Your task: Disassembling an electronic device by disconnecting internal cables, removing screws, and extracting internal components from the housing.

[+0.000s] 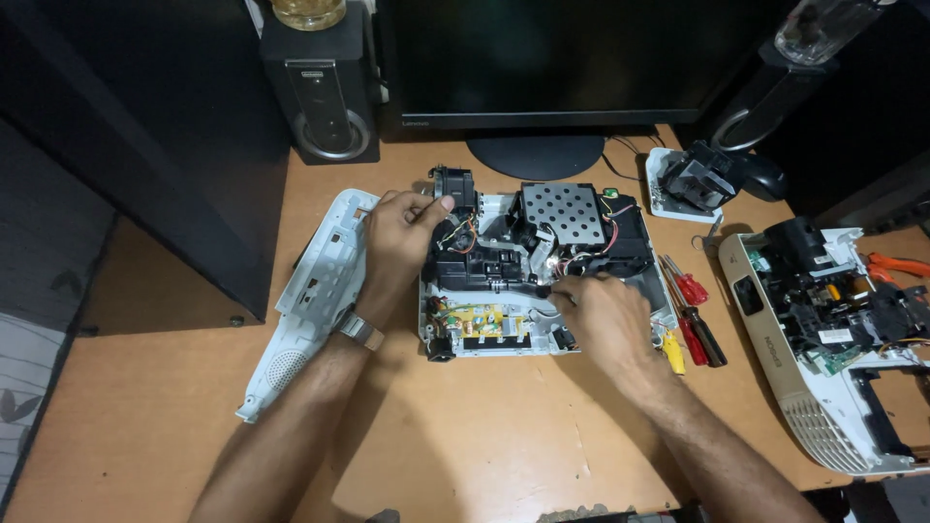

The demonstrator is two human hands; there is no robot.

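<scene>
- Left hand (399, 228): grip clamped on the black fan (453, 184) at the opened projector's (538, 276) back-left corner; lift it gently (wires remain attached).
- Right hand (603, 315): fingers together, pressing the chassis steady on the counter (465, 436).

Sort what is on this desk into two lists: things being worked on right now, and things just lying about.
In hand:
- opened projector, cover off
- black fan part at its back corner, in the left hand grip
- right hand resting on the projector's front edge

Lying about:
- white cover shell
- screwdrivers
- second dismantled projector
- speaker
- monitor
</scene>
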